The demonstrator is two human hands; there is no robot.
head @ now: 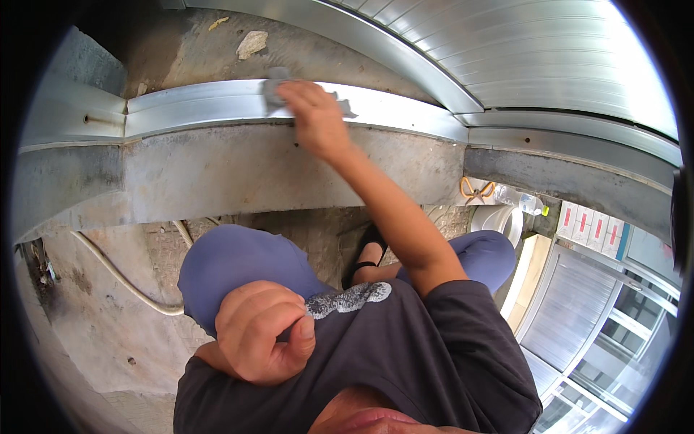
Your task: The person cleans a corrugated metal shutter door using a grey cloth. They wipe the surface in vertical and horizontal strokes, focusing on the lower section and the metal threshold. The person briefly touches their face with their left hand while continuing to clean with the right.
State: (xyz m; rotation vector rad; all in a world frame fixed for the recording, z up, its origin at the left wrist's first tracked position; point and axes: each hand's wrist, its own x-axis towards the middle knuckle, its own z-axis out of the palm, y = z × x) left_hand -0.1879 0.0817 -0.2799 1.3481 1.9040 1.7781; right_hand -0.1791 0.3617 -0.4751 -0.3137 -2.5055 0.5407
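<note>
My right hand (317, 119) presses a grey cloth (275, 93) against a bright aluminium sill rail (195, 103). Part of the cloth sticks out on either side of the fingers, and hand and cloth are slightly blurred. The rail runs along the top of a grey concrete ledge (260, 168) in front of me. Close to my chest, my left hand (263, 333) is curled into a loose fist in front of my left knee (238, 266). No object shows in it, though the inside of the palm is mostly hidden.
Orange-handled scissors (477, 190), a plastic bottle (520, 200) and a white bucket (499, 219) stand at the right. Beyond them are several small boxes (588, 228). A ribbed metal panel (515, 54) rises at upper right. A pale hose (124, 276) lies at left.
</note>
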